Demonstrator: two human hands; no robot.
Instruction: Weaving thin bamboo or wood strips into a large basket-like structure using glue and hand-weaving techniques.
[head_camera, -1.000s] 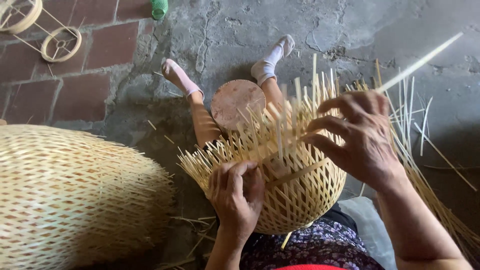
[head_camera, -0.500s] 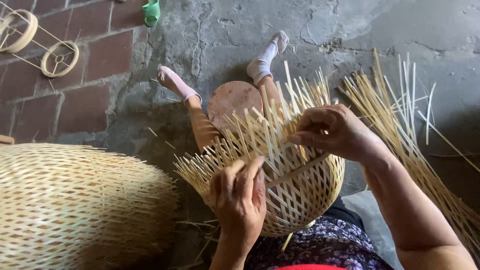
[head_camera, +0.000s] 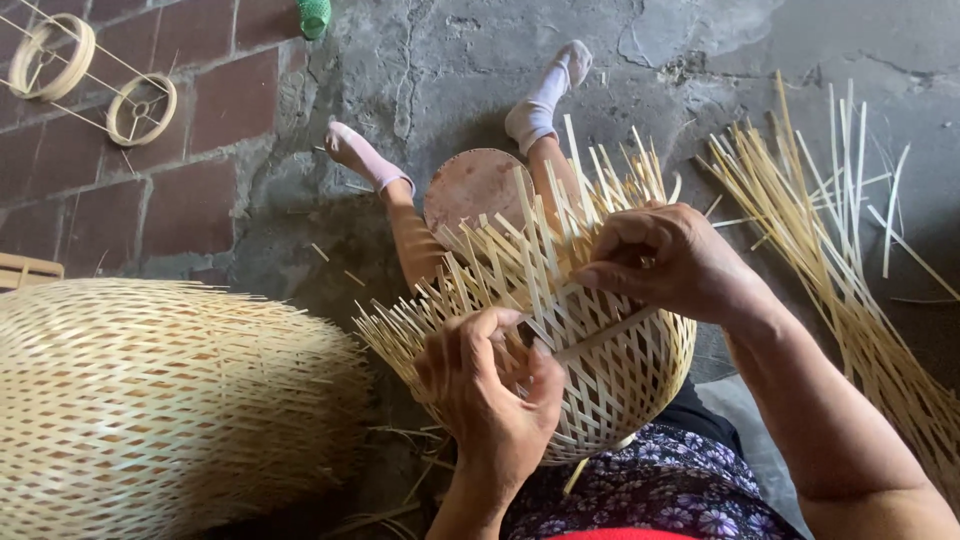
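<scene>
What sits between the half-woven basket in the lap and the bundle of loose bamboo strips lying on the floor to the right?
In the head view, the right hand and its forearm cross that stretch; behind them is bare grey floor, between the half-woven basket and the loose bamboo strips.

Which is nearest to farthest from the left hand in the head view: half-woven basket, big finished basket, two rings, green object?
1. Half-woven basket: under the left hand, touching.
2. Big finished basket: lower left.
3. Two rings: top left, on the bricks.
4. Green object: top edge; too close to the rings to call.
</scene>
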